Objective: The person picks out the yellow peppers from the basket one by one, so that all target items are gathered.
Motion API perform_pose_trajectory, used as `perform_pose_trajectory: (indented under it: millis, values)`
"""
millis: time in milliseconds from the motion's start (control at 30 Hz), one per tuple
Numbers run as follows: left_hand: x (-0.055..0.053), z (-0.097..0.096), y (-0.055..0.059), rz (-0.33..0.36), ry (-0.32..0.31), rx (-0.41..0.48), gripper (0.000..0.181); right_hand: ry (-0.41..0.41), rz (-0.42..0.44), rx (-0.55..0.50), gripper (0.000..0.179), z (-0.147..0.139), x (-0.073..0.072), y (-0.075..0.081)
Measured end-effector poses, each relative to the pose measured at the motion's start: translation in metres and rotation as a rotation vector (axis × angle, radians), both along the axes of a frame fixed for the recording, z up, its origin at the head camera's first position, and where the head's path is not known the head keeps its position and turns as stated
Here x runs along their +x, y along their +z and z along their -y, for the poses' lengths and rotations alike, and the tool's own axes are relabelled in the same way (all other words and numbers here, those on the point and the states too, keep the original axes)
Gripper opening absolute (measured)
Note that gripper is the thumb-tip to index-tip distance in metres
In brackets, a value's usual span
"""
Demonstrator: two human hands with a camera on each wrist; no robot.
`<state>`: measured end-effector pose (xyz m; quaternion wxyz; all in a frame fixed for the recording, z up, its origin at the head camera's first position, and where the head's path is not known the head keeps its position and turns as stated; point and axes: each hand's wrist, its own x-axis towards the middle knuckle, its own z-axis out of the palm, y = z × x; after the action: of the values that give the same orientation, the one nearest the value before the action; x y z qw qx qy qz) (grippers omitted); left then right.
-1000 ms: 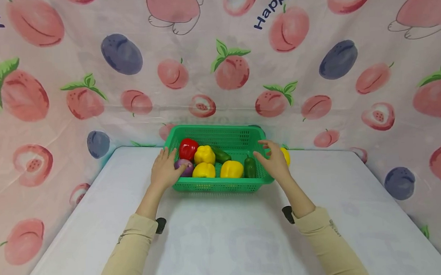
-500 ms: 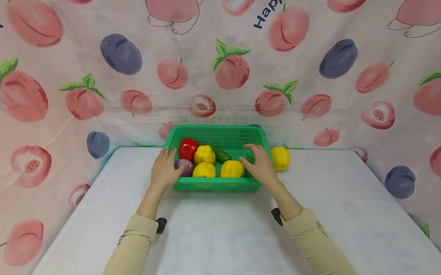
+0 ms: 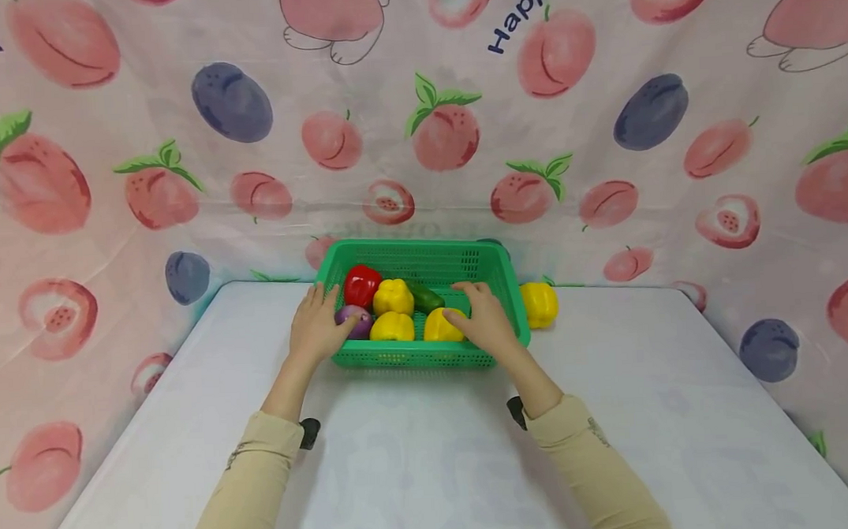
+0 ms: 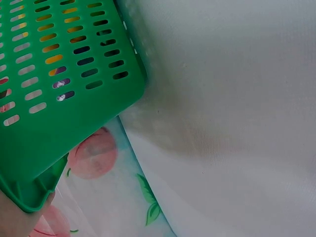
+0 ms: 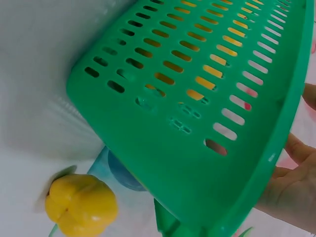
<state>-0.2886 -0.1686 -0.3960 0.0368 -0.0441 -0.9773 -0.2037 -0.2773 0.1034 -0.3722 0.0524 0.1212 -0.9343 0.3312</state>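
My left hand (image 3: 316, 326) rests at the left end of a green plastic basket (image 3: 414, 354), fingers straight along its rim and thumb reaching over a round purple vegetable (image 3: 353, 313). Over the basket's right part hovers my right hand (image 3: 489, 318), fingers spread, thumb close over a yellow bell pepper (image 3: 437, 327). This hand hides the green vegetable at that end. Also inside lie a red bell pepper (image 3: 362, 284), two more yellow bell peppers (image 3: 393, 297) and a dark green cucumber (image 3: 425, 297). The right wrist view shows the spread fingers (image 5: 296, 148) beyond the rim.
Outside the basket, right beside its right end, sits another yellow bell pepper (image 3: 541, 305) on the white table (image 3: 418, 454). A fruit-printed curtain (image 3: 391, 163) hangs close behind the basket.
My right hand has moved left from the basket's right rim to over its inside, covering the green vegetable there and uncovering the outside yellow bell pepper. The left hand stays put.
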Motion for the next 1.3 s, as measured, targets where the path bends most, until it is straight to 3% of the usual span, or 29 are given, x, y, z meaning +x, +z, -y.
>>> perform_pose_trajectory:
  millis: [700, 1300]
  values:
    - [0.000, 0.002, 0.000, -0.018, 0.000, 0.000, 0.075, -0.012, 0.045, 0.129, 0.060, 0.015, -0.013, -0.010]
    - [0.002, 0.001, 0.000, -0.008, -0.002, 0.023, 0.074, -0.089, 0.057, 0.257, 0.061, 0.029, -0.022, -0.019]
